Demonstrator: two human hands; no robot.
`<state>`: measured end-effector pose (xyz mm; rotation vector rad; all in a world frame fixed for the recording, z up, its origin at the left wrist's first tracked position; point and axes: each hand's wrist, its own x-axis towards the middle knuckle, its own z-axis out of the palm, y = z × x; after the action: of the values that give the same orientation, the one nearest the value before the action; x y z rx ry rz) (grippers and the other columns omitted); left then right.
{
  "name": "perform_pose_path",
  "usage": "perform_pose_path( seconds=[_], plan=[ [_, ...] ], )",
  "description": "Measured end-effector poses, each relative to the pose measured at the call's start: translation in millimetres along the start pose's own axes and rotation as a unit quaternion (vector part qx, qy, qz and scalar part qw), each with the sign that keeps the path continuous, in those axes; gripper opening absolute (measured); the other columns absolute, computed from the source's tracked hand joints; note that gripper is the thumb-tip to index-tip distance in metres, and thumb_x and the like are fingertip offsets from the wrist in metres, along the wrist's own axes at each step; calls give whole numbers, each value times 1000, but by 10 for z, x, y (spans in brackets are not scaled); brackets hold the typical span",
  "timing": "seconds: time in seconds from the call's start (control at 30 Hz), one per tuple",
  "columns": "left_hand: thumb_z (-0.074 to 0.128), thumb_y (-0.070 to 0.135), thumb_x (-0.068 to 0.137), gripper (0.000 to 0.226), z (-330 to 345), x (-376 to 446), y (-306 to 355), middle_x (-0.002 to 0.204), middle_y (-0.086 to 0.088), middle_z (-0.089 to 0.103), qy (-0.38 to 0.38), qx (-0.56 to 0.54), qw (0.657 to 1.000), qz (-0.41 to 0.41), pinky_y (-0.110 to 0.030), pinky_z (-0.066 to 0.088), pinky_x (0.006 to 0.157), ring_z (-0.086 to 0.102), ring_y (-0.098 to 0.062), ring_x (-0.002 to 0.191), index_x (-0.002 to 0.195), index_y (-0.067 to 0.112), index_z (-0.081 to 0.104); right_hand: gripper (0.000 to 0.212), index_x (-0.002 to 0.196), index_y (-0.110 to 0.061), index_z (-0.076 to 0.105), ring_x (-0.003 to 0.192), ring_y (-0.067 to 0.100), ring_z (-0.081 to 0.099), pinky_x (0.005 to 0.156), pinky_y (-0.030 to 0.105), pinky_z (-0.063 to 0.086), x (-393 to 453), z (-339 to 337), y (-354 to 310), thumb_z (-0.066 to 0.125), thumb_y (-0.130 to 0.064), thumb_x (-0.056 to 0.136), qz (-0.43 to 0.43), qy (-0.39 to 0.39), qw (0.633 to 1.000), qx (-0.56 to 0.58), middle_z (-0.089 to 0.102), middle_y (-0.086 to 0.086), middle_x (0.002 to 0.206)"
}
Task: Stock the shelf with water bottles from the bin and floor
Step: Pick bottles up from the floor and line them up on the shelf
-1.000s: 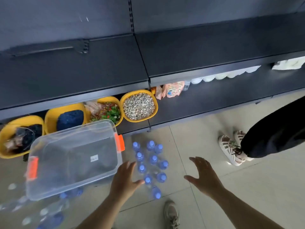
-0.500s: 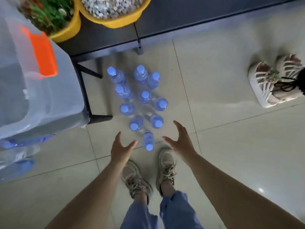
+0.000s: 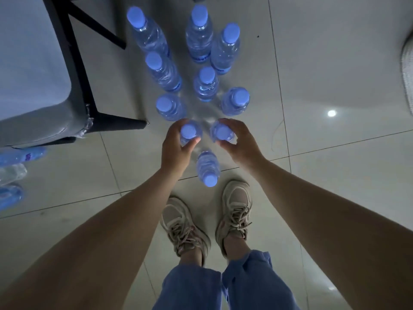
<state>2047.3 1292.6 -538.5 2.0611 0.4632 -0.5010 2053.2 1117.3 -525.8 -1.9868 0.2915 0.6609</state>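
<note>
Several clear water bottles with blue caps stand upright on the tiled floor in front of my feet. My left hand (image 3: 176,151) wraps around the neck of one bottle (image 3: 188,131). My right hand (image 3: 240,143) wraps around the neck of the bottle beside it (image 3: 222,132). Another bottle (image 3: 207,168) stands between my wrists, nearest my shoes. The others (image 3: 205,83) stand farther ahead in loose rows. The clear bin (image 3: 29,70) sits on a black stand at the upper left. The shelf is out of view.
The black stand's foot (image 3: 120,124) reaches toward the bottles from the left. More bottles lie on the floor (image 3: 13,173) under the bin at the far left. My two shoes (image 3: 234,211) are just behind the nearest bottle. Another person's shoe edge (image 3: 407,70) shows at the right.
My view has dropped closer to the floor and both hands have moved forward, past the nearest bottle, and closed around two bottle necks. Earlier both hands were open above the bottles.
</note>
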Motion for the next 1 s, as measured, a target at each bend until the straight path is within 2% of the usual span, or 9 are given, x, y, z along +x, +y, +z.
perform_pose_path(
  seconds=[0.07, 0.17, 0.3, 0.4, 0.5, 0.63, 0.87, 0.93, 1.0],
  plan=[
    [70, 19, 82, 40, -46, -11, -10, 115, 17, 54, -10, 33, 999, 37, -3, 35, 86, 51, 0, 103, 119, 15, 56, 41, 120, -10, 60, 110, 21, 52, 94, 23, 37, 47, -15, -47, 68, -13, 80, -37, -45, 997, -44, 55, 12, 121],
    [70, 22, 81, 42, -155, -114, 61, 115, 14, 58, -6, 28, 999, 43, -7, 38, 88, 52, 2, 102, 120, 15, 56, 35, 116, -16, 61, 94, -4, 51, 82, 7, 36, -54, -91, -131, 69, -12, 82, -17, -32, 999, -11, 57, 4, 117],
    [70, 24, 81, 40, -362, -473, 391, 114, 15, 58, 16, -11, 999, 47, -11, 41, 90, 52, 4, 102, 119, 16, 57, 33, 111, -26, 60, 103, 3, 54, 90, 29, 47, -438, -333, -452, 70, -16, 82, 18, 43, 996, 80, 59, -7, 114],
    [69, 33, 78, 41, -607, -753, 830, 110, 22, 59, 36, -34, 998, 38, -23, 45, 94, 55, 2, 104, 116, 24, 57, 31, 113, -27, 58, 106, 1, 55, 90, 25, 49, -759, -723, -955, 67, -15, 85, 16, 63, 991, 120, 62, -10, 112],
    [68, 41, 74, 38, -887, -994, 1435, 110, 23, 60, 43, -67, 995, 56, -35, 46, 98, 57, -4, 108, 109, 42, 54, 29, 110, -27, 58, 95, -13, 54, 82, 11, 46, -1039, -1221, -1574, 66, -14, 85, -8, 81, 989, 128, 62, -18, 103],
    [67, 46, 71, 32, -1306, -1263, 2405, 106, 10, 63, 52, -127, 987, 89, -44, 47, 94, 61, -16, 104, 101, 45, 56, 27, 104, -25, 59, 86, -16, 55, 74, 4, 43, -1382, -1886, -2504, 67, -8, 84, -52, 112, 983, 137, 62, -17, 99],
    [65, 43, 76, 30, -2373, -1790, 4349, 97, -8, 63, 58, -163, 960, 220, -51, 48, 86, 61, -26, 96, 96, 23, 57, 29, 93, -40, 57, 85, -11, 56, 80, 9, 45, -2154, -2934, -4378, 69, -15, 83, -188, 144, 964, 119, 62, -23, 95],
    [67, 43, 74, 34, -2752, -1982, 4885, 100, -6, 65, 52, -166, 953, 247, -46, 50, 89, 62, -23, 98, 99, 21, 59, 27, 93, -35, 58, 80, -11, 57, 76, 8, 44, -2435, -3239, -4928, 67, -11, 84, -233, 145, 955, 114, 64, -17, 93],
    [71, 37, 74, 27, -3148, -2220, 5431, 99, -2, 68, 48, -161, 948, 272, -26, 52, 83, 65, -10, 93, 96, 26, 60, 20, 99, -25, 61, 87, 0, 60, 80, 15, 47, -2728, -3554, -5464, 66, -12, 85, -276, 134, 946, 108, 66, -2, 98]
  ],
)
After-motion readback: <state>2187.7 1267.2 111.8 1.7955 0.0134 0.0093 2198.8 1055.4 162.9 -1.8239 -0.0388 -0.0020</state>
